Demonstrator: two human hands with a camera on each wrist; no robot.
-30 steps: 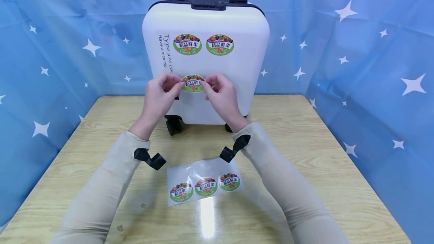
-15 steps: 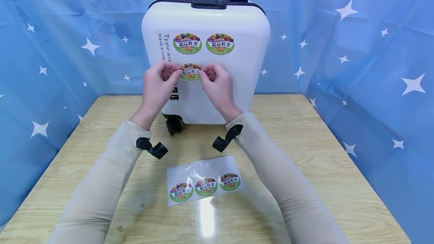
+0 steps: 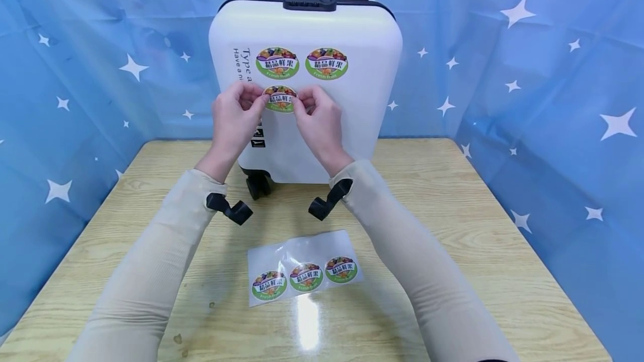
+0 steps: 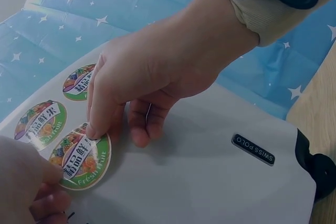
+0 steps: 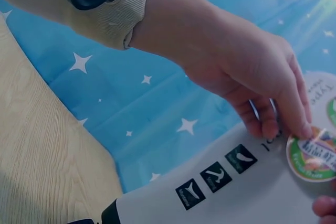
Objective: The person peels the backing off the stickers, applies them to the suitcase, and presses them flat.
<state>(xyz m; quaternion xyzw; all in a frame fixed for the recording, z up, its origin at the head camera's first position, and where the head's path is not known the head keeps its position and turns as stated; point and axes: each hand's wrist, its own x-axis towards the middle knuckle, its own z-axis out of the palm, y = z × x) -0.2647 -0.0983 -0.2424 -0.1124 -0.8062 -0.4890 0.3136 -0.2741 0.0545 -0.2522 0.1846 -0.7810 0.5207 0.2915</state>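
My left hand (image 3: 233, 122) and right hand (image 3: 322, 122) pinch a sticker (image 3: 280, 99), apparently to align on the suitcase (image 3: 358, 88); even pressing seems next.

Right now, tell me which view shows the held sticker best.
The left wrist view: the held sticker looks large there, most of its face in sight. The head view shows it smaller, between the left hand and right hand; the right wrist view cuts it off at the picture's right edge.
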